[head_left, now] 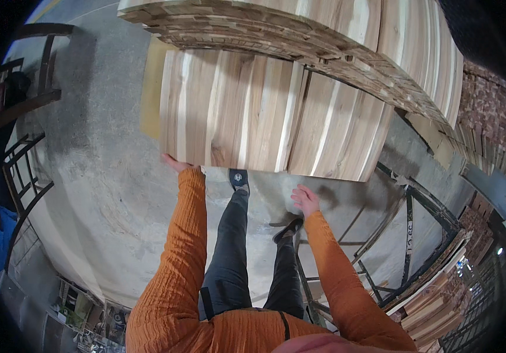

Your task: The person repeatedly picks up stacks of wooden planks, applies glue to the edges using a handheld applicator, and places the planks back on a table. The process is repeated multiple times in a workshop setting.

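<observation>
A wide striped wooden panel (229,112) lies in front of me, its far edge close against a tall stack. At its near left corner my left hand (180,164) is closed on the edge; part of the fingers is hidden by the panel. Directly right of it, across a narrow dark seam, lies a second striped wooden panel (338,126). My right hand (306,200) hangs just short of the panels' near edge, touching nothing, with its fingers loosely apart.
Behind the panels rises a long stack of wooden boards (376,73). A yellowish sheet (153,88) shows at the left panel's side. Dark metal frames (409,235) stand to the right, near more stacked wood (438,306). Metal racks (26,170) line the far left.
</observation>
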The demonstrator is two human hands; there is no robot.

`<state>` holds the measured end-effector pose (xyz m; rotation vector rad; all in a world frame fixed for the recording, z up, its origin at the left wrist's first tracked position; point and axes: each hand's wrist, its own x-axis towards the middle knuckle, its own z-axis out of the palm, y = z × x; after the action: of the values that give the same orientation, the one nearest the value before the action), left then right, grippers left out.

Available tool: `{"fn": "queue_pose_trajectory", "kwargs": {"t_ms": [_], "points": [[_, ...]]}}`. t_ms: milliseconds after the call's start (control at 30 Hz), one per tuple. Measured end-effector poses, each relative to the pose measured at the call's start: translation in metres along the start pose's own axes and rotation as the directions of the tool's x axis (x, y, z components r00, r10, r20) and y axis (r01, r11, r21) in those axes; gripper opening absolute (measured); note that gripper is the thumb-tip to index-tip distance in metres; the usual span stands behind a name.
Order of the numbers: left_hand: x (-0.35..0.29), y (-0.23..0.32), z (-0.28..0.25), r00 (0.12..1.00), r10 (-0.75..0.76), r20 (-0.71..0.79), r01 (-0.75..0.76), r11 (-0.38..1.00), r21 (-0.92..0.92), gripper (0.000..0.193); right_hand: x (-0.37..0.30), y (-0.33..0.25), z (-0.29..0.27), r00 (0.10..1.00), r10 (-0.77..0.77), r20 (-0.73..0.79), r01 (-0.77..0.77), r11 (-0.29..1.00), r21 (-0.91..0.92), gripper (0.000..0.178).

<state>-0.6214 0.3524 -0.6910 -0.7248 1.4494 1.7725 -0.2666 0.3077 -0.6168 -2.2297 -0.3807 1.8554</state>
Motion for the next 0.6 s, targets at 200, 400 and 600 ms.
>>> {"fn": "queue_pose_trajectory", "kwargs": {"t_ms": [200, 400, 600], "points": [[0.034, 0.001, -0.005, 0.991, -0.068, 0.112, 0.059, 0.995, 0.077, 0.067, -0.028, 0.028, 0.008, 0.993, 0.097, 0.073, -0.095, 0.995, -0.039, 0.039], [0.015, 0.034, -0.020, 0.943, -0.334, 0.004, 0.144, 0.417, 0.898, 0.074, -0.067, 0.025, 0.013, 0.989, -0.008, 0.147, 0.023, 0.995, -0.098, 0.029], [-0.081, 0.037, -0.026, 0.863, -0.350, 0.363, -0.441, -0.175, 0.880, 0.057, -0.095, 0.042, -0.038, 0.925, -0.378, 0.033, 0.377, 0.906, -0.191, 0.013]]}}
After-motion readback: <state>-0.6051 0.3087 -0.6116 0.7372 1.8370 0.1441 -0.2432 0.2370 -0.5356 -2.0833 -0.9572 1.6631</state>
